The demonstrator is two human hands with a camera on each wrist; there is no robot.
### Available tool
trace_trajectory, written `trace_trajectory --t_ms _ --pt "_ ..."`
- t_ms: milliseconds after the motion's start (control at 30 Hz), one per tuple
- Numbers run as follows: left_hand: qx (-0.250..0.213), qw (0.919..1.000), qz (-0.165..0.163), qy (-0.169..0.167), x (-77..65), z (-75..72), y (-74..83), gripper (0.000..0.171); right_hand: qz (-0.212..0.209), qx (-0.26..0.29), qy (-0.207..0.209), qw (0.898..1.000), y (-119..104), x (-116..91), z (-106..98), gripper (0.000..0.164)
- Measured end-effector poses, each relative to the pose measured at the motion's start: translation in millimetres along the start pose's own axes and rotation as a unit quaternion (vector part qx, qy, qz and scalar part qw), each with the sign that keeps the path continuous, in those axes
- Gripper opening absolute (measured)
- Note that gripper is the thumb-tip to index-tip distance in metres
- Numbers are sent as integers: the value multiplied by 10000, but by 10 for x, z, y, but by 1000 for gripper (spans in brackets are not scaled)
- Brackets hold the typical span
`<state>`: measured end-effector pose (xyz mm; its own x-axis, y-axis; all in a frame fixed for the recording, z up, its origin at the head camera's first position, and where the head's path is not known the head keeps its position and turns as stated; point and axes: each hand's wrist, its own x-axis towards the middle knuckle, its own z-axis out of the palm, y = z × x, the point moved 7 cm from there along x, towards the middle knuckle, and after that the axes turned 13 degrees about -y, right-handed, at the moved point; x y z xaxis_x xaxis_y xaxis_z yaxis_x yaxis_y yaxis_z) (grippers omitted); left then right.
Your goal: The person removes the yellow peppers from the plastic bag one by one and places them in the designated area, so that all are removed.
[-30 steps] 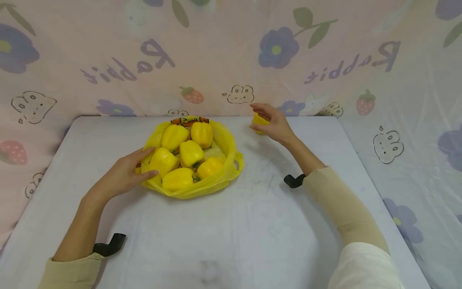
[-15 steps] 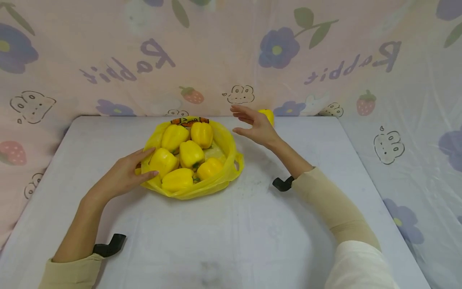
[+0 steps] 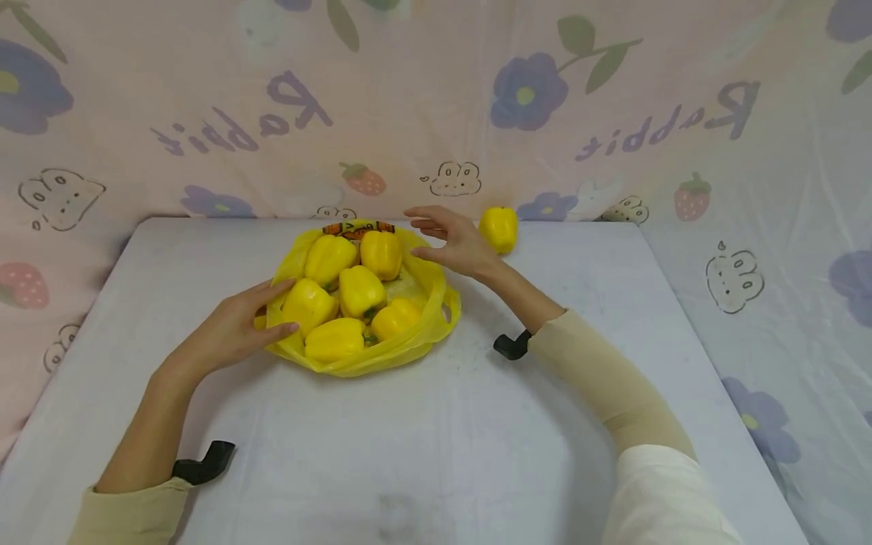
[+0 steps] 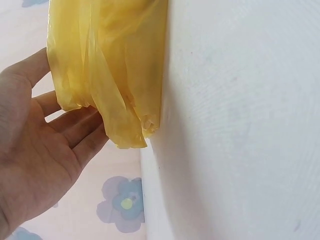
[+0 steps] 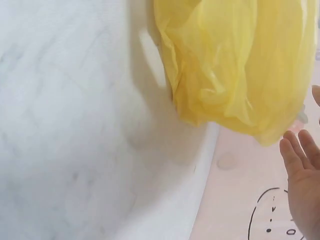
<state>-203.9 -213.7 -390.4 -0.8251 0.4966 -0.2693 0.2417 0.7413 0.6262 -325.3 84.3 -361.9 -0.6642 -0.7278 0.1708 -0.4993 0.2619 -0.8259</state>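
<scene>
Yellow plastic, thin and crinkled, makes up the one bag (image 3: 418, 342) on the white table (image 3: 327, 454), lying near the far edge, a little left of that edge's middle. I count six yellow peppers (image 3: 362, 291) in its wide mouth: two on the side towards the far edge, one in the centre, one at the left, and two on the side towards the near edge. A seventh, the loose pepper (image 3: 500, 230), sits outside the bag, close to the far edge and between its middle and the far right corner. Two hands are out over the table. The left hand (image 3: 235, 327) rests against the side of the bag that faces the left edge, fingers spread and thumb well apart from them. The right hand (image 3: 455, 244) is by the bag's far right rim, its fingers nearly straight and thumb held away, gripping nothing; whether its tips touch the plastic I can't tell. The loose pepper is just behind it. Two beige sleeves (image 3: 606, 371) cover the forearms, one on each, and two black bent pieces (image 3: 206, 463) stick out, one from each sleeve's end. Beyond the far edge hangs one pink cloth (image 3: 422, 98), with the word "Rabbit" printed on it twice, both times reversed, and three strawberries (image 3: 362, 179).
</scene>
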Motion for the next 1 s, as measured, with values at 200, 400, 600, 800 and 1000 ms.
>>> trace_trajectory --t_ms 200,400,600,800,1000 --pt "-49 10000 -37 8 -7 5 1 80 133 -159 -256 9995 4 113 96 55" --pt "-5 10000 -54 -13 -6 2 5 78 82 -30 -586 9982 22 212 192 55" --pt "2 10000 -28 -70 -2 7 9 79 233 -580 -735 9953 23 262 273 56" --pt "62 10000 -1 -24 7 5 -15 80 406 -1022 -747 9911 48 289 323 59" --pt "17 10000 49 -52 8 12 -22 80 665 -1518 -754 9833 104 309 370 62"
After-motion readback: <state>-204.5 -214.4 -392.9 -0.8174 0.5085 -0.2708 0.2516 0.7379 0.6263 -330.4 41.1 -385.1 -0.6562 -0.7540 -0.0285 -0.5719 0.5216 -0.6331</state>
